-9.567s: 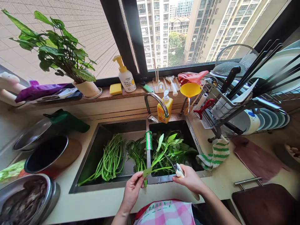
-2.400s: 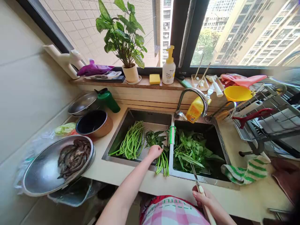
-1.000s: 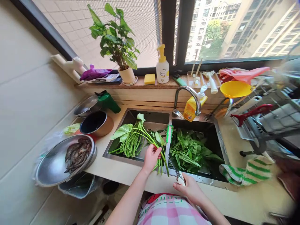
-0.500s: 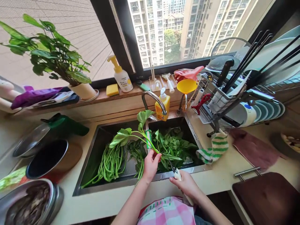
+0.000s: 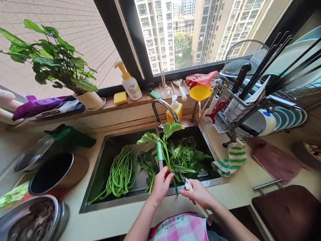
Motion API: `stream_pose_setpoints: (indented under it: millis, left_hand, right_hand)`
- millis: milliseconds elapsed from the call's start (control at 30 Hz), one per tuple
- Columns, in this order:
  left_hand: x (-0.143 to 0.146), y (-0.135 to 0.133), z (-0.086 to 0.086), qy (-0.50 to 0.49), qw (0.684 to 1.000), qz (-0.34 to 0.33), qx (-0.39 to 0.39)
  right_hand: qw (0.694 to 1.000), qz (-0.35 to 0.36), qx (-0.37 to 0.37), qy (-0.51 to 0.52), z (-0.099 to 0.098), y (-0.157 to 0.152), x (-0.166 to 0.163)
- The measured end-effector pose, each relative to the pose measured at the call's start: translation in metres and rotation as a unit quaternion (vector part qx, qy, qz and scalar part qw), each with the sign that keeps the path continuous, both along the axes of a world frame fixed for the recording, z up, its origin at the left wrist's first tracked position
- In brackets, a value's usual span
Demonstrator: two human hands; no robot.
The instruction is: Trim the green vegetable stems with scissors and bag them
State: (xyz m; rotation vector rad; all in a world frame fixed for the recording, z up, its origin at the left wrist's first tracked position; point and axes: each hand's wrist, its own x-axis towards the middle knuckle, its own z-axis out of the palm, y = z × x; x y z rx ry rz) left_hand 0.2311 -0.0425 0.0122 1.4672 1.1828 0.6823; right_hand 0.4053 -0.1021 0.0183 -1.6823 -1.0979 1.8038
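My left hand (image 5: pixel 160 180) is closed round a leafy green stalk (image 5: pixel 164 147), held upright above the divider of the double sink (image 5: pixel 100 160). My right hand (image 5: pixel 198 194) grips a white-handled knife (image 5: pixel 187 182) whose blade points at the lower part of the stalk. The left basin holds a pile of stripped green stems (image 5: pixel 120 172) and a few dark leaves. In the right basin lies a heap of loose green leaves (image 5: pixel 188 155).
A curved tap (image 5: pixel 165 107) and yellow soap bottle (image 5: pixel 175 112) stand behind the sink. A dish rack (image 5: pixel 250 103) is on the right, with a striped cloth (image 5: pixel 232 159) below it. Pots (image 5: pixel 55 170) and a metal bowl (image 5: pixel 30 217) sit at left; a potted plant (image 5: pixel 57 63) is on the sill.
My left hand picked a stalk from the left basin, lifted it and carried it right to the divider. My right hand brought the knife up close to the stalk.
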Motion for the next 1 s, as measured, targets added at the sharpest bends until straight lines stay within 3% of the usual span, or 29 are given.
stream_pose_setpoints:
  millis: [233,333,467,600,733,867,1000]
  left_hand:
    - [-0.001,-0.005,0.007,0.037,0.998,0.008,0.053]
    - [-0.006,-0.009,0.016,0.058,0.995,0.042,0.076]
    - [-0.031,-0.027,0.030,0.018,0.989,0.127,0.066]
    - [-0.076,-0.068,0.037,-0.014,0.968,0.232,0.095]
    - [-0.131,-0.128,0.034,0.007,0.904,0.402,0.144]
    - [-0.193,-0.187,0.025,-0.019,0.789,0.596,0.146]
    - [-0.261,-0.238,0.010,-0.057,0.682,0.712,0.158]
  right_hand:
    - [1.000,0.002,0.014,0.027,-0.002,-0.009,0.003]
    - [0.999,0.025,0.029,0.030,0.005,-0.009,-0.002]
    - [0.993,0.104,0.053,0.027,0.021,-0.005,-0.025]
    - [0.968,0.233,0.081,0.033,0.033,0.000,-0.065]
    - [0.924,0.370,0.093,0.003,0.037,0.000,-0.125]
    - [0.866,0.491,0.097,-0.001,0.040,-0.011,-0.204]
    - [0.807,0.571,0.147,-0.037,0.027,-0.029,-0.295]
